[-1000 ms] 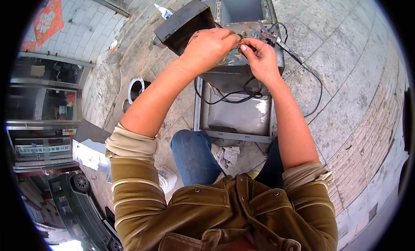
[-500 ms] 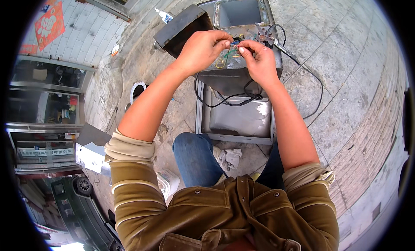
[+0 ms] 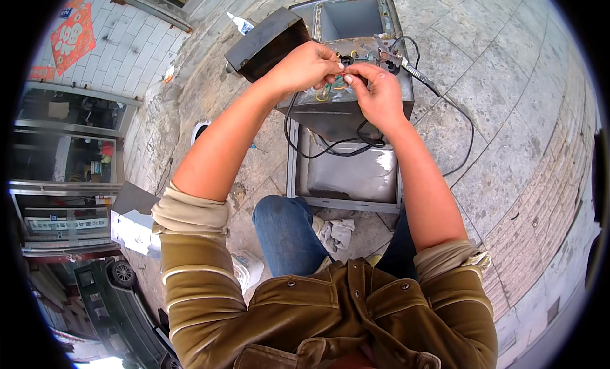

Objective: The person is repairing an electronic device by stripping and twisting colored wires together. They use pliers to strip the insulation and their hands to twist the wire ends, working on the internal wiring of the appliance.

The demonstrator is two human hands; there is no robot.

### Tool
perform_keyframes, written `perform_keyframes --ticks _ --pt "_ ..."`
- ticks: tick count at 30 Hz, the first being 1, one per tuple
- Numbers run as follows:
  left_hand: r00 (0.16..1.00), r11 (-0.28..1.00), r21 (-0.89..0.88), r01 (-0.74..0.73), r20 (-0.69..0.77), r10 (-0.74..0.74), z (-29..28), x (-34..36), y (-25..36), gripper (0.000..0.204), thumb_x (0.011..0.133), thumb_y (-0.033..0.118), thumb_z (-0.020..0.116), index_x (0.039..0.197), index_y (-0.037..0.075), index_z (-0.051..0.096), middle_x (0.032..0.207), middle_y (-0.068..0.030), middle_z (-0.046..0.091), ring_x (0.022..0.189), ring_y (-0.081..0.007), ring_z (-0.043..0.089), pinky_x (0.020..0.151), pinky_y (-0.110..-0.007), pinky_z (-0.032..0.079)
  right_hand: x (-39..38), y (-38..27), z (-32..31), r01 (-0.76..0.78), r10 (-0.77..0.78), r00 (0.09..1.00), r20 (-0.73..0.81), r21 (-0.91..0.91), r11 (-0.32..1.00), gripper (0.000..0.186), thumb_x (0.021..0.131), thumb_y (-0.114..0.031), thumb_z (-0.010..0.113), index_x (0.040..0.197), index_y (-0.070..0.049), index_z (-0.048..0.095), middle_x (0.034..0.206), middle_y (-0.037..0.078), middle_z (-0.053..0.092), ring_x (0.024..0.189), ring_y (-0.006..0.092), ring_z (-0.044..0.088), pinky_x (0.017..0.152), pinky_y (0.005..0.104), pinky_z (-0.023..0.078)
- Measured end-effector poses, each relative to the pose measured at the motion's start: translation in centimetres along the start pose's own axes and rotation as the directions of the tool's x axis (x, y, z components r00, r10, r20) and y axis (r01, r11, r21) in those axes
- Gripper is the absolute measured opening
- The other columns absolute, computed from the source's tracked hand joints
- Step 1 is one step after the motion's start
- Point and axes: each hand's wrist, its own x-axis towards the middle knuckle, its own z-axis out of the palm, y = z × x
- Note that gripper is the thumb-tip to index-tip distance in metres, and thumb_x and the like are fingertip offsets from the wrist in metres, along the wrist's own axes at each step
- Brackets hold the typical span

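Note:
My left hand (image 3: 311,67) and my right hand (image 3: 380,96) meet fingertip to fingertip, both closed in a pinch. A thin wire seems to be between them, mostly hidden by the fingers. Below them is a dark metal appliance housing (image 3: 343,118), its top face carrying loose yellow wire (image 3: 321,94) and green and orange strands. A square compartment (image 3: 352,20) gapes at the housing's far end. Just right of my right hand, a black cable (image 3: 471,131) with a ribbed grey sleeve (image 3: 413,72) leads away.
A dark metal box-shaped cover (image 3: 267,42) stands left of the housing, near a white bottle (image 3: 240,23). Underneath lies a grey metal frame (image 3: 346,204). A crumpled cloth (image 3: 337,234) and a white tub (image 3: 246,269) lie near my knees. A car (image 3: 117,305) is parked lower left.
Both hands have come together; my left hand has moved slightly right and down, my right hand slightly left. The blue piece that showed between the fingertips is now covered.

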Motion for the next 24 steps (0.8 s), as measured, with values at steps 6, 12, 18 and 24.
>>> perform_keyframes --ticks 6,12,18,24 --pt "0.748 0.703 0.585 -0.404 -0.231 0.622 1.2 -2.1 -0.2 0.008 0.087 0.014 0.063 0.091 0.007 0.065 0.081 -0.0062 0.064 0.068 -0.0194 0.064 0.061 -0.031 0.051 0.1 -0.2 -0.1 -0.128 0.128 0.992 0.007 0.079 0.989 0.014 0.084 -0.014 0.065 0.095 -0.006 0.069 0.086 0.011 0.067 0.073 0.0271 0.063 0.065 0.0344 0.048" --pt "0.685 0.332 0.870 -0.364 0.008 0.728 1.3 -2.2 -0.9 0.018 0.080 0.016 0.068 0.096 0.010 0.064 0.089 -0.0061 0.065 0.075 -0.0266 0.065 0.062 -0.036 0.053 0.0 0.5 0.2 -0.165 0.163 0.986 0.026 0.149 0.975 0.014 0.084 -0.014 0.064 0.095 -0.005 0.069 0.085 0.011 0.068 0.070 0.0260 0.062 0.065 0.0341 0.048" --pt "0.972 0.976 0.062 -0.207 -0.103 0.212 1.0 -1.5 -0.6 0.013 0.090 0.019 0.061 0.085 0.006 0.063 0.075 -0.0033 0.062 0.060 -0.0146 0.057 0.053 -0.027 0.044 0.2 -0.5 -0.2 -0.036 0.037 0.999 -0.023 0.065 0.997 0.012 0.083 -0.013 0.065 0.092 -0.005 0.068 0.082 0.011 0.066 0.071 0.0273 0.062 0.064 0.0351 0.048" --pt "0.994 0.975 -0.196 -0.105 -0.006 0.106 0.2 -1.5 -1.0 0.016 0.094 0.018 0.056 0.091 0.004 0.064 0.077 -0.0017 0.062 0.060 -0.0096 0.053 0.053 -0.024 0.040 0.1 -0.7 -0.2 -0.054 0.055 0.998 -0.036 0.038 0.998 0.012 0.083 -0.012 0.064 0.092 -0.005 0.068 0.082 0.012 0.066 0.072 0.0285 0.062 0.065 0.0357 0.048"
